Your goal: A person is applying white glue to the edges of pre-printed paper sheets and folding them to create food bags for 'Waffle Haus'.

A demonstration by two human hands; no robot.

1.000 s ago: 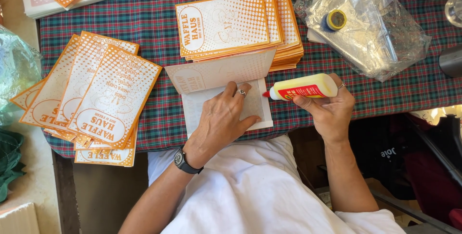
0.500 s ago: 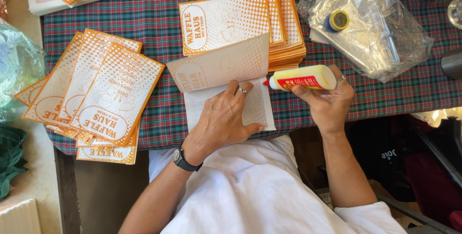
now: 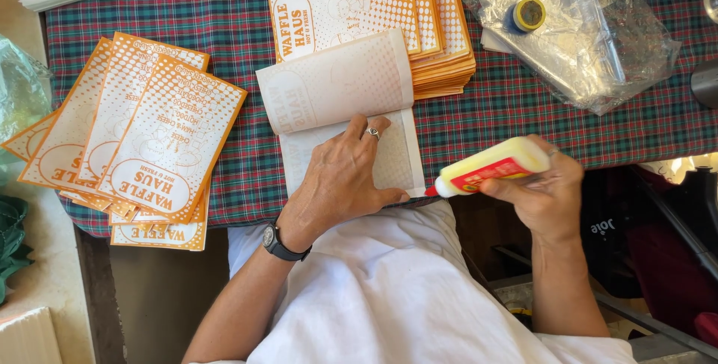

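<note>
Right hand (image 3: pixel 550 192) gripping glue bottle (image 3: pixel 493 166), lowered to sheet edge | left hand (image 3: pixel 340 177) flat, open on folded paper sheet (image 3: pixel 336 87)

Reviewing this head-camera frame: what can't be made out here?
- Red nozzle tip of the yellow glue bottle in the right hand: too small to tell whether it touches the white folded paper sheet.
- Sheet area under the left hand: hidden by the palm.
- Contents of the crumpled clear plastic bag beyond a yellow tape roll: blurred by glare.
- Grey object at right: cut off by the edge.
</note>
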